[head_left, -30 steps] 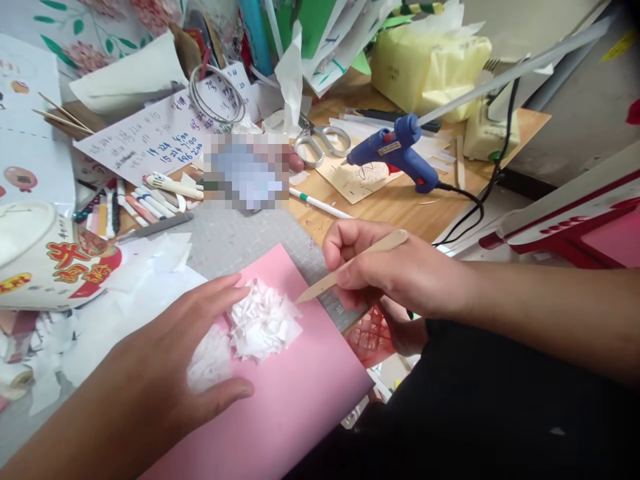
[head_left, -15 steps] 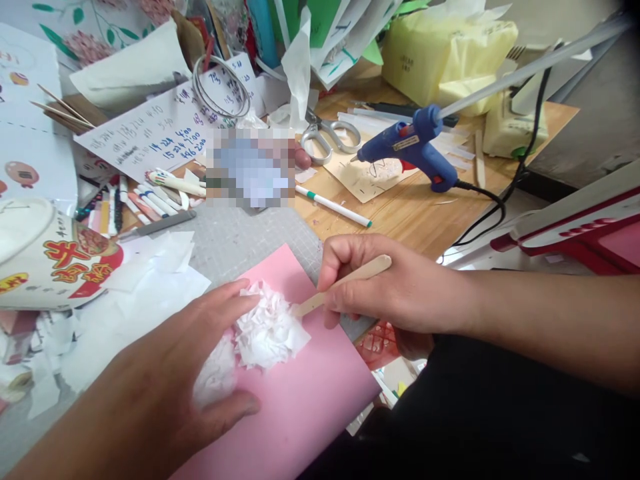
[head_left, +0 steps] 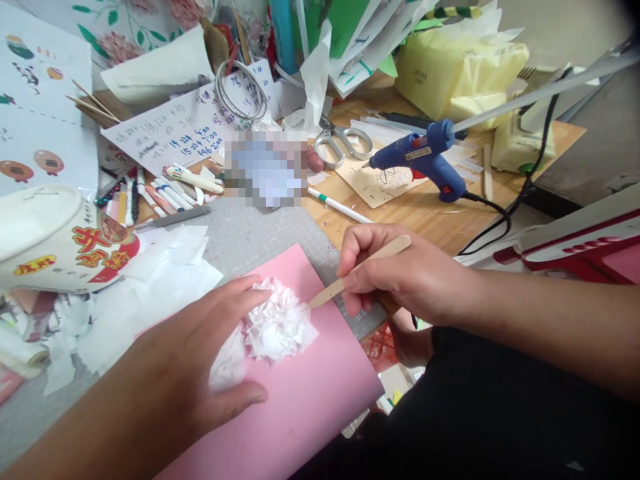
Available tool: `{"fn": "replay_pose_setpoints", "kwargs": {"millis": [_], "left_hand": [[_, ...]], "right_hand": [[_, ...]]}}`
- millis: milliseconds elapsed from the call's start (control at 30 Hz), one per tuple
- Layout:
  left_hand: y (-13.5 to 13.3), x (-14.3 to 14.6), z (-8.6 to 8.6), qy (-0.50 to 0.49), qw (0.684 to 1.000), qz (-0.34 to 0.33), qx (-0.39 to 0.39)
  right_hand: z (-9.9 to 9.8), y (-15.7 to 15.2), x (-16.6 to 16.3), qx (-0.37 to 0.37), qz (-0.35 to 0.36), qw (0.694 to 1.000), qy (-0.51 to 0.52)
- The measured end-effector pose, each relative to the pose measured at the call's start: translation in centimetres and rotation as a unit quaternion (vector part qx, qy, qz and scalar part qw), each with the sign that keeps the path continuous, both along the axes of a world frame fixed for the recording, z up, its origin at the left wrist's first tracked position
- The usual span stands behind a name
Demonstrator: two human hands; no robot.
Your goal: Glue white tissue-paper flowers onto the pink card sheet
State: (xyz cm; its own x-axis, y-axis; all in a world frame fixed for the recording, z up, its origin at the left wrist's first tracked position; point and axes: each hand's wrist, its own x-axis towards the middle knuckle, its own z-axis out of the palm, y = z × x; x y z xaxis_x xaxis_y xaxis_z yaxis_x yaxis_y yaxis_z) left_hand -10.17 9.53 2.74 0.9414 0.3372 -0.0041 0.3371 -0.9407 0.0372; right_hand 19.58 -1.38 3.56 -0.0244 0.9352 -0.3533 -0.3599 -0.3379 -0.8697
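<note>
A ruffled clump of white tissue paper (head_left: 283, 323) sits on a pink sheet (head_left: 320, 393). Around its left side, my left hand (head_left: 185, 360) lies with thumb and fingers spread, the fingertips at the clump's upper edge. More crumpled white paper (head_left: 227, 363) shows between that thumb and forefinger, partly covered by the hand. My right hand (head_left: 390, 273) pinches a flat wooden craft stick (head_left: 327, 293), tilted so that its lower tip is at the clump's right edge. Whether the tip presses on the paper I cannot tell.
A blue glue gun (head_left: 423, 157) with a long glue stick and cable stands at the right, near scissors (head_left: 343, 143) and a marker (head_left: 340, 205). At the left are a paper bowl (head_left: 50, 240) and loose white paper squares (head_left: 165, 260). A grey cutting mat (head_left: 250, 233) lies beneath.
The view has shifted slightly, moving the scene rightward. My right hand has drawn the craft stick a little to the right along the clump's edge. My left hand keeps its place around the paper.
</note>
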Motion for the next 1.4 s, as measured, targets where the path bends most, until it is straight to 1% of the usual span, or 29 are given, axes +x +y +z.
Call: {"fn": "replay_pose_setpoints", "kwargs": {"millis": [133,167,267,333,433,533,633,667,733,767,833,900,1000,1100,1200,1233,1267,1300,1333,1400], "left_hand": [[-0.7,0.5,0.9,-0.011,0.994,0.082,-0.066],[-0.8,0.6,1.0,-0.019,0.992,0.094,-0.081],[-0.7,0.5,1.1,-0.027,0.988,0.102,-0.109],[-0.3,0.3,1.0,-0.022,0.988,0.103,-0.11],[0.2,0.0,1.2,-0.024,0.989,0.104,-0.103],[0.7,0.1,2.3,-0.031,0.987,0.133,-0.084],[0.9,0.4,3.3,-0.046,0.984,0.161,-0.061],[0.9,0.5,3.5,-0.06,0.984,0.153,-0.062],[0.8,0.7,3.2,-0.093,0.986,0.11,-0.079],[0.6,0.7,2.9,-0.106,0.987,0.084,-0.091],[0.3,1.0,2.0,-0.119,0.985,0.05,-0.11],[0.1,1.2,1.2,-0.118,0.985,0.043,-0.122],[0.3,1.4,0.8,-0.108,0.985,0.033,-0.129],[0.8,1.3,1.3,-0.099,0.986,0.035,-0.133],[0.9,1.3,1.8,-0.109,0.984,0.043,-0.133],[0.9,1.3,1.9,-0.112,0.984,0.04,-0.133],[0.8,1.4,1.8,-0.113,0.984,0.034,-0.134],[0.7,1.5,1.8,-0.113,0.984,0.028,-0.137],[0.6,1.5,1.6,-0.116,0.983,0.025,-0.139],[0.4,1.6,1.4,-0.132,0.98,0.022,-0.145]], "right_hand": [[0.1,-0.3,-0.2,-0.01,-0.001,1.0,-0.021],[0.1,-0.3,-0.1,-0.009,-0.005,1.0,-0.025],[0.1,-0.3,0.0,0.007,-0.031,0.999,-0.035],[0.1,-0.3,0.1,0.015,-0.036,0.998,-0.045],[0.2,-0.4,0.1,0.018,-0.016,0.998,-0.06],[0.1,-0.5,0.0,0.02,0.004,0.997,-0.08],[-0.1,-0.5,0.3,0.044,-0.003,0.995,-0.094],[-0.3,-0.6,0.5,0.061,-0.012,0.994,-0.092],[-0.5,-0.7,0.8,0.097,-0.022,0.991,-0.086],[-0.6,-0.7,0.9,0.106,-0.017,0.991,-0.083],[-0.8,-0.8,0.9,0.099,0.004,0.992,-0.083],[-0.9,-0.8,0.8,0.078,0.022,0.992,-0.097],[-1.0,-0.6,0.9,0.077,0.004,0.989,-0.128],[-0.9,-0.4,1.1,0.111,-0.033,0.984,-0.137],[-0.1,-0.9,1.2,0.161,-0.034,0.974,-0.154],[0.3,-1.3,1.0,0.184,-0.019,0.967,-0.175],[0.7,-1.7,0.9,0.218,0.01,0.953,-0.209],[1.0,-2.1,0.6,0.263,0.054,0.93,-0.25],[1.4,-2.6,0.4,0.32,0.106,0.894,-0.294],[1.9,-3.4,-0.1,0.426,0.197,0.801,-0.372]]}}
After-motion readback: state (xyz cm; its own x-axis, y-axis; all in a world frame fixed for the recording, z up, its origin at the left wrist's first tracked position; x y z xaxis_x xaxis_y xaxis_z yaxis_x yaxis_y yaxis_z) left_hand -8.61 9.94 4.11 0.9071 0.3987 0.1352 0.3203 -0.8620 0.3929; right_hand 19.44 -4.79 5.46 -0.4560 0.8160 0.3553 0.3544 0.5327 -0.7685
